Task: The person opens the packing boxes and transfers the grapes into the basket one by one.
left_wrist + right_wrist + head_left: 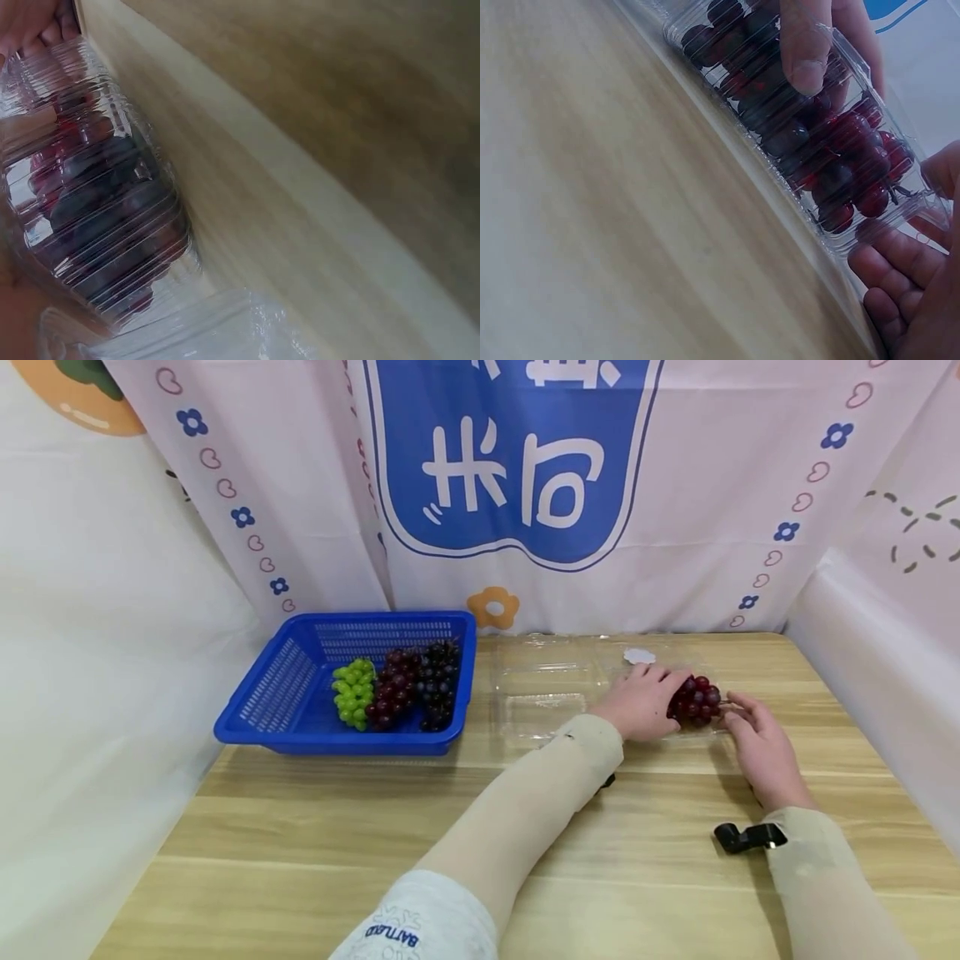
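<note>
A bunch of dark red grapes lies in the right-hand part of a clear plastic clamshell container, which stands unfolded on the table. My left hand holds the bunch from above; its thumb and fingers straddle the grapes in the right wrist view. At the container's right end my right hand has its fingers curled about the end wall, close to the stem. Through the ribbed clear wall, the grapes show in the left wrist view. Part of the bunch is hidden under my left hand.
To the left, a blue plastic basket holds green grapes, dark red grapes and black grapes. A printed white cloth hangs behind the wooden table. A white label lies by the container's back edge.
</note>
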Demonstrator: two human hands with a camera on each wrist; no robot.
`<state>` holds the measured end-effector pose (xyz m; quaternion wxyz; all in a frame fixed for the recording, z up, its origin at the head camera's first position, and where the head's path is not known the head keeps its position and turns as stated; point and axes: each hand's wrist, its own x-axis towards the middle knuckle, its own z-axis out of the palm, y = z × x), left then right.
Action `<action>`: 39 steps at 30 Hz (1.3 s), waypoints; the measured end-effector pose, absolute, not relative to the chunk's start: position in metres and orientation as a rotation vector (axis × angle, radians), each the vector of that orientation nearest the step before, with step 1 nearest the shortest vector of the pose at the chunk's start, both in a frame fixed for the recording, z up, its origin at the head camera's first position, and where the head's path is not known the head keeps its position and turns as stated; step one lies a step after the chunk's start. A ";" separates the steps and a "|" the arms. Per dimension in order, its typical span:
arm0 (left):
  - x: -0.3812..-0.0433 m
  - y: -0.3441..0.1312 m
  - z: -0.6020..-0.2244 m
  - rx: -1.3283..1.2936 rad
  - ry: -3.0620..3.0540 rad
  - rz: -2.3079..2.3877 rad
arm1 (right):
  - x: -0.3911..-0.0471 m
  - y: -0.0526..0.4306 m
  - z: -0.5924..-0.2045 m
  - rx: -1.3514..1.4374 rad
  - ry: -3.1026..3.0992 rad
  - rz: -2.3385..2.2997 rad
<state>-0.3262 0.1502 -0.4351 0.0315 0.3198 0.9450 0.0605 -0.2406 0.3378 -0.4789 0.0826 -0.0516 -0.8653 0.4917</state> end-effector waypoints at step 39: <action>-0.332 0.157 -0.437 0.774 2.915 0.359 | -0.240 0.341 -0.478 -0.143 -2.550 1.497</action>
